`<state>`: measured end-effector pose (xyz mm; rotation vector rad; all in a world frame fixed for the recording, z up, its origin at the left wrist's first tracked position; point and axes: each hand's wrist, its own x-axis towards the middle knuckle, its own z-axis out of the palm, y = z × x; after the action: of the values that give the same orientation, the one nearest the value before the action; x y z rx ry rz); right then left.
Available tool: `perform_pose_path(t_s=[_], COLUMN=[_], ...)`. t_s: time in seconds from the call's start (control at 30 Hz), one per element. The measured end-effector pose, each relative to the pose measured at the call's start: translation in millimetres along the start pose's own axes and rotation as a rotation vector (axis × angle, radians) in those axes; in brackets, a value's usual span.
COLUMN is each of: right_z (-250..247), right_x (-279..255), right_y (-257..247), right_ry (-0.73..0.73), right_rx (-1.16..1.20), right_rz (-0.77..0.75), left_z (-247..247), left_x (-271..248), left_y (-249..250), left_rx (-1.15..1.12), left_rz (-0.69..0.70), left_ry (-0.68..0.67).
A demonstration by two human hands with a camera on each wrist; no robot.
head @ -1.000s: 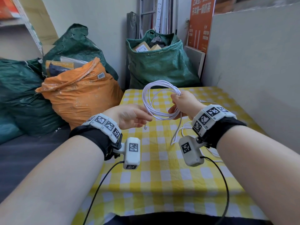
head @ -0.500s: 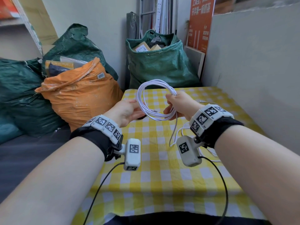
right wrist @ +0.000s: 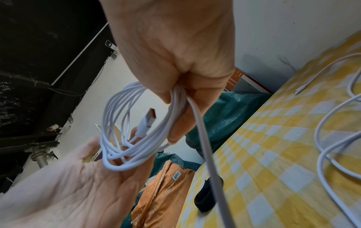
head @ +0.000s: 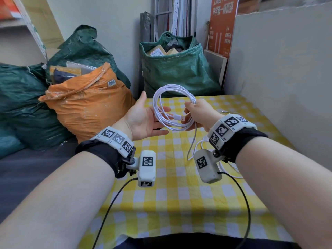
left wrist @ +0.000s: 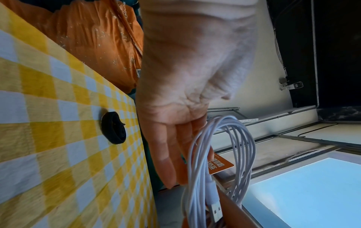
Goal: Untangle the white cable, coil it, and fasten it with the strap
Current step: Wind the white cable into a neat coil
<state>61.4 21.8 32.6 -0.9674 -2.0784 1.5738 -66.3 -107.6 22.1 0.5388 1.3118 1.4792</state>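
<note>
My right hand (head: 199,111) grips a coil of white cable (head: 173,86) above the yellow checked table (head: 170,198), fingers curled round the bundled loops (right wrist: 136,152). The USB plug (head: 181,118) lies across the inside of the coil. My left hand (head: 143,117) is flat, palm up, its straight fingers (left wrist: 168,162) against the coil's left side. A loose tail (head: 192,146) hangs from my right hand to the table, and its small end connector (head: 223,111) lies far right. A rolled black strap (left wrist: 114,130) sits on the cloth below my left hand.
An orange sack (head: 86,105) and green bags (head: 179,69) crowd the table's left and far edges. A grey board (head: 278,69) walls the right side. Slack cable loops (right wrist: 332,138) lie on the cloth under my right wrist.
My left hand has let go of the cable and opened palm up beside the coil. The right hand keeps holding the coil, now a little higher and more upright.
</note>
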Motion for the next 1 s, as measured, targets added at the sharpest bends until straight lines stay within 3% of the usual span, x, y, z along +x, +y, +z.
perform_pose_path(t_s=[0.23, 0.6, 0.8, 0.9, 1.0], right_z=[2.3, 1.9, 2.2, 3.0, 2.8], right_x=[1.8, 7.6, 11.7, 13.3, 12.6], right_y=[-0.7, 1.1, 3.5, 5.8, 7.7], right_ry=[0.008, 0.072, 0.117, 0.123, 0.075], right_rx=[0.009, -0.037, -0.031, 0.036, 0.272], right_rz=[-0.005, -0.003, 0.0, 0.031, 0.101], left_z=[9.2, 10.8, 14.0, 16.8, 18.3], left_x=[-1.6, -1.3, -6.6, -5.9, -1.6], left_y=[-2.2, 1.5, 9.2, 9.9, 9.2], left_rx=[0.296, 0.279, 0.358, 0.338, 0.246], left_rz=[0.123, 0.134, 0.045, 0.072, 0.131], left_ry=[0.066, -0.026, -0.072, -0.059, 0.013])
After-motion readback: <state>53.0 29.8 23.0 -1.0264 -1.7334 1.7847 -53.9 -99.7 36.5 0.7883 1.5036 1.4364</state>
